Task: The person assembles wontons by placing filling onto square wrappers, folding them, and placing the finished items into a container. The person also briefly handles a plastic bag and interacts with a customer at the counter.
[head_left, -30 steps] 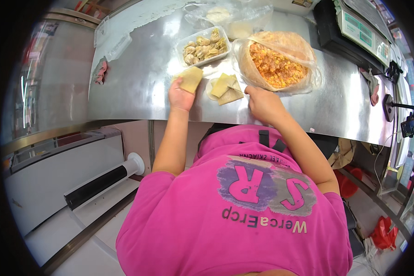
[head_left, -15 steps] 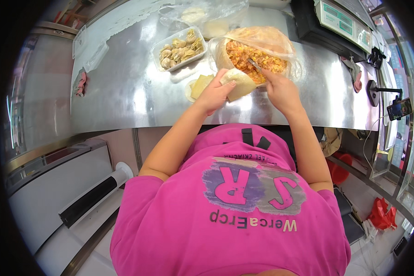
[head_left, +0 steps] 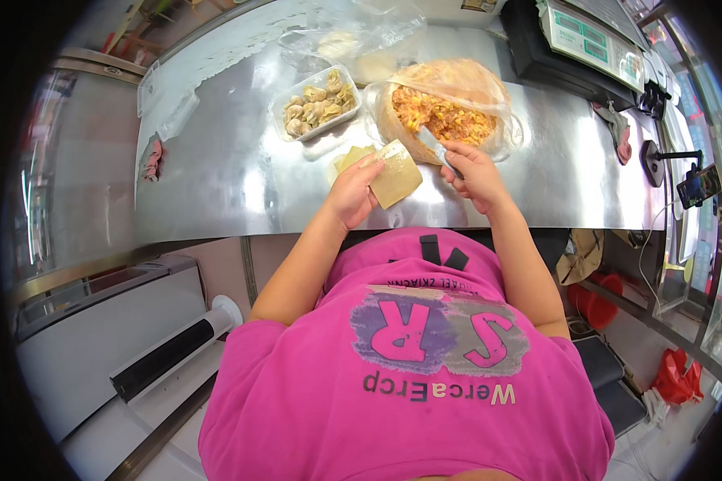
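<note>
My left hand (head_left: 353, 195) pinches a thin, square, pale-yellow dough wrapper (head_left: 397, 178), spread out over the steel counter. More wrappers (head_left: 350, 157) lie partly hidden beside those fingers. In my right hand (head_left: 475, 178) is a narrow, flat metal spatula (head_left: 436, 146), its blade pointing up and left at the near edge of a clear plastic bag (head_left: 497, 80). Orange-yellow chopped filling (head_left: 441, 112) shows in the bag's open mouth. Left of the bag, a white plastic tray (head_left: 333, 127) holds several folded dumplings (head_left: 317, 103).
A crumpled clear bag (head_left: 357, 36) with pale dough lies at the back. A weighing scale (head_left: 594, 40) stands at back right beside a black box. On the counter's right lies a cloth (head_left: 618, 132); a phone on a stand (head_left: 698, 186) is beyond it. Pink scraps (head_left: 153, 160) lie far left.
My right hand has drawn the spatula out of the filling, toward me. My left hand has shifted slightly left and nearer with the wrapper, which now lies flatter.
</note>
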The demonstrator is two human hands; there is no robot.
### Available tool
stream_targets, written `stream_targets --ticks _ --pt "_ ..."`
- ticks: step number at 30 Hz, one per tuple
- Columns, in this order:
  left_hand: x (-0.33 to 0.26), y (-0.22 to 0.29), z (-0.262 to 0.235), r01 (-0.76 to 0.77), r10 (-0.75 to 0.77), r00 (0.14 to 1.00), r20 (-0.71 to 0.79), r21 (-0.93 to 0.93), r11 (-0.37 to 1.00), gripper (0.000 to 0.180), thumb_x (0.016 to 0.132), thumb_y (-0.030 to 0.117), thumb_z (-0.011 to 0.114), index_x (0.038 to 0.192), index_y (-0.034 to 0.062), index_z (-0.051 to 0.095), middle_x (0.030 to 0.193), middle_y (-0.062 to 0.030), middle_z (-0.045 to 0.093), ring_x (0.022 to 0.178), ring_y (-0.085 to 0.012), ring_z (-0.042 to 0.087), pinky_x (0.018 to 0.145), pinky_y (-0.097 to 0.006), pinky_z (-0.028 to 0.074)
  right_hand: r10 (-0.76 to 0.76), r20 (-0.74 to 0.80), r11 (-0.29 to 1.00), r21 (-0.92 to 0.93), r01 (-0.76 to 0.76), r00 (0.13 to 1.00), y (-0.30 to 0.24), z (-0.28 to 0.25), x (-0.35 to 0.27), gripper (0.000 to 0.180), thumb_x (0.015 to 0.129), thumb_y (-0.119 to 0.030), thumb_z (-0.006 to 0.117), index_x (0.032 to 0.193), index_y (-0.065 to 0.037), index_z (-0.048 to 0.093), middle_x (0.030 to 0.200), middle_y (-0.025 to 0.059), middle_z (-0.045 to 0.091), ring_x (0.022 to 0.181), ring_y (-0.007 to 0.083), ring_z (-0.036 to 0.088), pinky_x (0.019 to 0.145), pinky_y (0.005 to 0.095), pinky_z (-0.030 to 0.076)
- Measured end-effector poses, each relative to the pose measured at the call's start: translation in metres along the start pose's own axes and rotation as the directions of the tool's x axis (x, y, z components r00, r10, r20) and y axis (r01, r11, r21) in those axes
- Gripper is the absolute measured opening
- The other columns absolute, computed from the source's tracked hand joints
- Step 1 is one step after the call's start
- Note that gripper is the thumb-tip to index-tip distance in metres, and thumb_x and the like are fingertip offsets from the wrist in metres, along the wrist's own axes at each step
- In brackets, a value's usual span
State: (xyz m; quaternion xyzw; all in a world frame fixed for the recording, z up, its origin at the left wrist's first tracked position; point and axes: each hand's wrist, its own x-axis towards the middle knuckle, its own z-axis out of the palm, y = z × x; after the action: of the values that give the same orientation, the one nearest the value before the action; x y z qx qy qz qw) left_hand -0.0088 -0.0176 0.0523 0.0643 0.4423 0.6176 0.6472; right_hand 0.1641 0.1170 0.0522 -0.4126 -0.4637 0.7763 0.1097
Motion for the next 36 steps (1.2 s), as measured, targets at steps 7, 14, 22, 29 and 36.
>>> stream_targets --ticks 7,14,22,29,36 --pt "0.035 0.017 0.041 -0.049 0.069 0.996 0.062 -0.277 0.960 0.037 0.094 0.016 0.031 0.124 -0.0043 0.034 0.123 -0.0171 0.045 0.113 -0.0287 0.047 0.097 -0.043 0.038 -0.431 0.001 0.878 -0.229 0.420 0.902 -0.007 -0.011 -0.017 0.025 0.086 -0.012 0.050 0.109 -0.006 0.058 0.067 0.0025 0.054 0.049 0.0073 0.042 0.044 0.0206 0.033" --pt "0.045 0.020 0.068 -0.051 0.060 0.998 0.009 -0.413 0.910 0.040 0.094 0.019 0.028 0.127 -0.0041 0.027 0.127 -0.0209 0.039 0.116 -0.0334 0.043 0.099 -0.047 0.036 -0.706 0.134 0.234 -0.883 0.407 0.696 -0.016 -0.006 -0.054 0.022 0.075 -0.007 0.059 0.096 -0.010 0.066 0.077 0.0091 0.061 0.064 0.0252 0.059 0.056 0.0326 0.047" --pt "0.037 0.022 0.076 -0.073 0.073 0.997 -0.011 -0.290 0.954 0.039 0.093 0.018 0.031 0.124 -0.0058 0.034 0.124 -0.0178 0.045 0.112 -0.0282 0.047 0.097 -0.040 0.037 -0.824 0.192 0.208 -0.772 0.601 0.533 -0.023 0.001 -0.047 0.025 0.075 -0.001 0.060 0.098 -0.007 0.065 0.074 0.0097 0.060 0.063 0.0216 0.057 0.057 0.0290 0.044" --pt "0.033 0.027 0.059 -0.108 0.106 0.994 -0.021 -0.255 0.961 0.037 0.093 0.017 0.037 0.121 -0.0059 0.038 0.117 -0.0175 0.050 0.106 -0.0276 0.053 0.089 -0.039 0.046 -0.746 0.117 0.410 -0.696 0.590 0.656 -0.020 -0.013 -0.055 0.024 0.076 -0.001 0.058 0.098 -0.008 0.065 0.068 0.0085 0.057 0.056 0.0169 0.053 0.050 0.0264 0.040" --pt "0.038 0.018 0.037 -0.232 0.221 0.961 -0.164 -0.051 0.971 0.026 0.088 0.007 0.049 0.111 -0.0055 0.048 0.102 -0.0152 0.057 0.092 -0.0246 0.059 0.080 -0.036 0.051 -0.710 0.113 0.355 -0.796 0.491 0.695 -0.013 -0.023 -0.041 0.022 0.081 -0.005 0.054 0.102 -0.003 0.061 0.077 0.0131 0.061 0.065 0.0213 0.057 0.060 0.0293 0.044"
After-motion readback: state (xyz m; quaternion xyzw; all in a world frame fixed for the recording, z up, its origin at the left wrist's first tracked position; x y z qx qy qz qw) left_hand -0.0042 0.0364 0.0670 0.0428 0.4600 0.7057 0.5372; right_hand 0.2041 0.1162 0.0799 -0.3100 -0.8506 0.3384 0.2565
